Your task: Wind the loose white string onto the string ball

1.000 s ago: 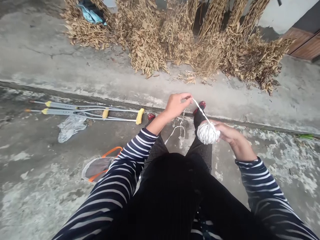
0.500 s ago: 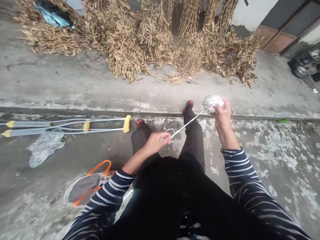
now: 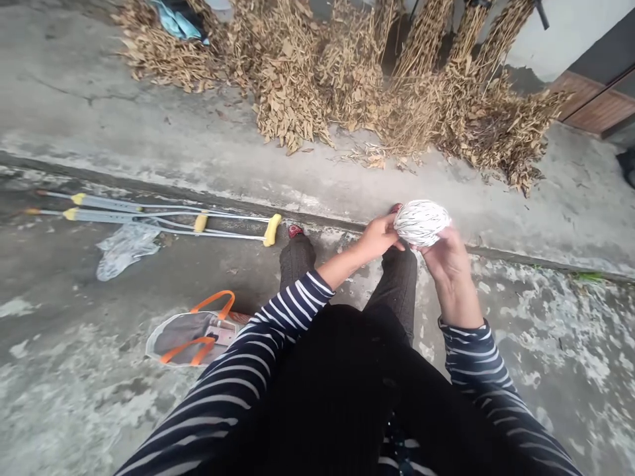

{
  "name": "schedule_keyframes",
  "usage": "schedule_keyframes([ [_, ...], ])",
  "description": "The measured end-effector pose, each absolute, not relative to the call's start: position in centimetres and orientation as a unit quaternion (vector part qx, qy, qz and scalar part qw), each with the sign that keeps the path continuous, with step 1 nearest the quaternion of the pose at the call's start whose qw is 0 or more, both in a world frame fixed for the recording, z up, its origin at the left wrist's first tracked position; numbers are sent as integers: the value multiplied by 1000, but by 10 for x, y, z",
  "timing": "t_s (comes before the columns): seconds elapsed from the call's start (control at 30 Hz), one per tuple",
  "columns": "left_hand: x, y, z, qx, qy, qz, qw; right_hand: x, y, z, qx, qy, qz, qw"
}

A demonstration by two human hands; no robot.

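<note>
A ball of white cord is held up over my knees. My right hand grips it from below and the right, fingers curled round it. My left hand is closed against the ball's left side, fingers pinched where the cord end meets the ball; the cord itself is hidden there. I am seated, with my dark trousers and red shoes stretched out on the concrete.
A pair of grey crutches with yellow pads lies to the left by a crumpled plastic bag. An orange-handled mesh bag sits by my left hip. Bundles of dry brown plants lean along the far wall.
My left hand has come up from my lap to the ball, taking up the loose stretch of cord. The ball has moved slightly down and left with my right hand.
</note>
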State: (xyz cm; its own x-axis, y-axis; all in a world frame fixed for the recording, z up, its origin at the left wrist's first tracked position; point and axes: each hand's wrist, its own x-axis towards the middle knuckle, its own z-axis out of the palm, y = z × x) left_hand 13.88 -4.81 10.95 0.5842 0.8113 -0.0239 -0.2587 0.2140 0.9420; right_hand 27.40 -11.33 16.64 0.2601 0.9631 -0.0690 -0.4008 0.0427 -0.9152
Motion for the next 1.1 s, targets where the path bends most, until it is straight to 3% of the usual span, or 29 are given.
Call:
schedule_keyframes([
  [0.37,114,-46,120,541,312,316,714,287,-119,153,-395,-210,628,637],
  [0.63,102,-45,91,479,302,296,769,297,-116,165,-360,-219,636,647],
  [0.93,28,-40,58,499,335,240,762,333,-112,193,-287,-175,616,712],
  [1.1,10,-23,58,524,339,211,752,353,-122,237,-191,3,585,788],
])
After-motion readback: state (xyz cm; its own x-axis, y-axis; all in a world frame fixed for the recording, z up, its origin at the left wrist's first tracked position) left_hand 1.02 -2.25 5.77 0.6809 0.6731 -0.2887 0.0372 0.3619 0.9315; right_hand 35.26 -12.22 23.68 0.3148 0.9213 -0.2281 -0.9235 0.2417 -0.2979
